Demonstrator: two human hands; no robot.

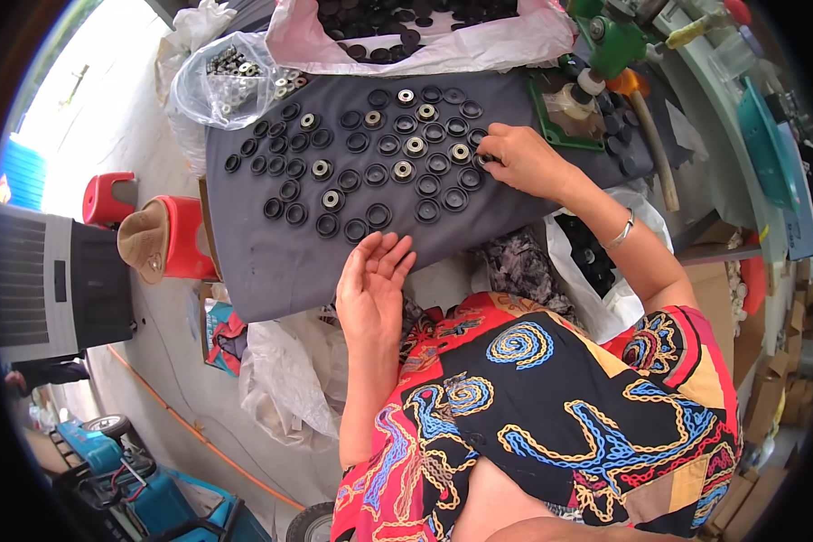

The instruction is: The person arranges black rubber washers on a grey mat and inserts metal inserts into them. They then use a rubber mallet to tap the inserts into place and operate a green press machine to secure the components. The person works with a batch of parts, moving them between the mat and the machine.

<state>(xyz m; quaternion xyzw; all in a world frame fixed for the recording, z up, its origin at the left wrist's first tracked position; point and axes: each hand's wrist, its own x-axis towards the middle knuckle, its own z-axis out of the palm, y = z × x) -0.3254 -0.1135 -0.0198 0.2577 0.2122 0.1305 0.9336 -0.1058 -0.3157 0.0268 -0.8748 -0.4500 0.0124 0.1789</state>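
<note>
Many round black caps [378, 215] lie spread over a dark grey cloth [253, 235] on the table. On several of them sit metal rings [415, 146], shiny with a hole in the middle. At the right side of the spread, my right hand [528, 163] pinches a small black cap [489, 159], partly covered by the fingers. My left hand [377, 271] hovers at the cloth's near edge, palm turned up and fingers loosely bent, with nothing in it. The closest caps are just beyond its fingertips.
At the back stands a white-lined container [415, 61] of black pieces; left of it, a clear bag [226, 86] holds metal parts. A green hand press [614, 50] and a wooden-handled tool [655, 149] are at right. A white bag [619, 307] of black pieces sits below my right forearm.
</note>
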